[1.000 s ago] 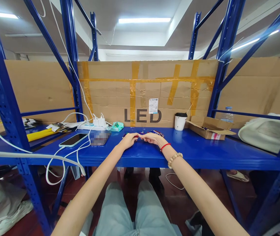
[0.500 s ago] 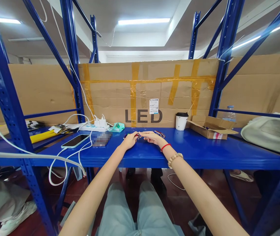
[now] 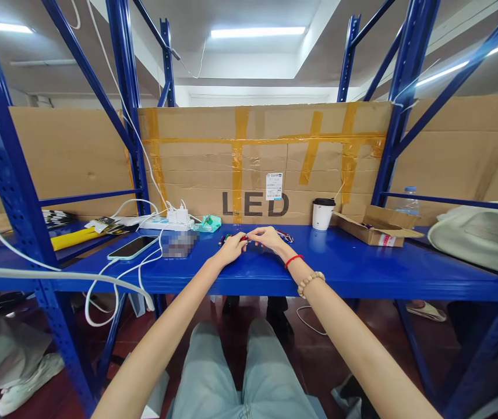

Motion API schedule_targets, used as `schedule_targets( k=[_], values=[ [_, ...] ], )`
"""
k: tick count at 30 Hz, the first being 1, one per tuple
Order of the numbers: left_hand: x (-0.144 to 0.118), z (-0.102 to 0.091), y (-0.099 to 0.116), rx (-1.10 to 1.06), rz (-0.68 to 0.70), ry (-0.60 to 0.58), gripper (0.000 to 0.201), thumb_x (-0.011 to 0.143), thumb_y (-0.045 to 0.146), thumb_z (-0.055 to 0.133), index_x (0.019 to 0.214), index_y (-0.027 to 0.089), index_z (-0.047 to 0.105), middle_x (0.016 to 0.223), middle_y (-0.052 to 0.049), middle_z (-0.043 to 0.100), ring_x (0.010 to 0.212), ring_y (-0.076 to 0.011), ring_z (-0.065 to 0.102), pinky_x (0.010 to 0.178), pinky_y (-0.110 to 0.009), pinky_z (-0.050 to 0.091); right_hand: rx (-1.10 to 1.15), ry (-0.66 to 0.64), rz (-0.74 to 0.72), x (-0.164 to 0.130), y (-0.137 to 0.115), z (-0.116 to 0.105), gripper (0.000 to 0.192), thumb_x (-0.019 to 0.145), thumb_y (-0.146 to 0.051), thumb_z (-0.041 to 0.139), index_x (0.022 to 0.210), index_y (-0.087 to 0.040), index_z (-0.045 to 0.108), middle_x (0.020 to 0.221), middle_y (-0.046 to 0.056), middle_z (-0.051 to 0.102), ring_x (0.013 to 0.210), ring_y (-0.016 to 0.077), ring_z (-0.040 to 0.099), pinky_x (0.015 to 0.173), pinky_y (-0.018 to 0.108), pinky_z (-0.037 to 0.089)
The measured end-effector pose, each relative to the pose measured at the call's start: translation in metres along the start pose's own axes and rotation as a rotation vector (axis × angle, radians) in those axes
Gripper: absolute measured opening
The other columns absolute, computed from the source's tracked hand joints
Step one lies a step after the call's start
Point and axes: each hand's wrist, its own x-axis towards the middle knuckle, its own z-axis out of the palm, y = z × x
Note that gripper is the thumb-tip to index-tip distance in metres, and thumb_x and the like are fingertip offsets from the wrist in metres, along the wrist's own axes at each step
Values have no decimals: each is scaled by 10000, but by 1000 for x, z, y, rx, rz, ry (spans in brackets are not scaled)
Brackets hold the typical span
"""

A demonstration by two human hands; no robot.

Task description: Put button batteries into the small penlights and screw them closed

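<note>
My left hand (image 3: 232, 248) is closed around a small red object (image 3: 244, 238) just above the blue shelf top (image 3: 362, 270); its kind is too small to tell. My right hand (image 3: 267, 237) meets it from the right, thumb and fingers pinched together beside the red object. Whatever the right fingertips hold is hidden. Small dark and coloured pieces (image 3: 224, 239) lie behind my left hand. To the right of my right hand rests another small bunch of red and blue pieces (image 3: 285, 236).
A phone (image 3: 133, 248) with white cables, a power strip (image 3: 165, 223) and a green packet (image 3: 208, 223) are on the left. A lidded paper cup (image 3: 322, 215) and an open cardboard box (image 3: 368, 234) stand right. Cardboard (image 3: 196, 169) walls the back; blue posts (image 3: 395, 128) frame both sides.
My right hand has lifted slightly and its fingers have drawn into a tighter pinch near the red object. My left hand stays almost in place. The camera view has shifted a little.
</note>
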Motion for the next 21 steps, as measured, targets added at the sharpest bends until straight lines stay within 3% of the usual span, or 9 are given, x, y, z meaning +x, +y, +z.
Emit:
schedule_targets(
  k=[21],
  values=[
    [4, 8, -7, -47, 17, 139, 245, 897, 274, 509, 1094, 130, 539, 987, -59, 606, 796, -158, 611, 700, -340, 525, 82, 4, 50, -3, -4, -1, 265, 873, -320, 528, 1064, -142, 571, 1077, 66, 590, 899, 177, 590, 761, 363, 502]
  ],
)
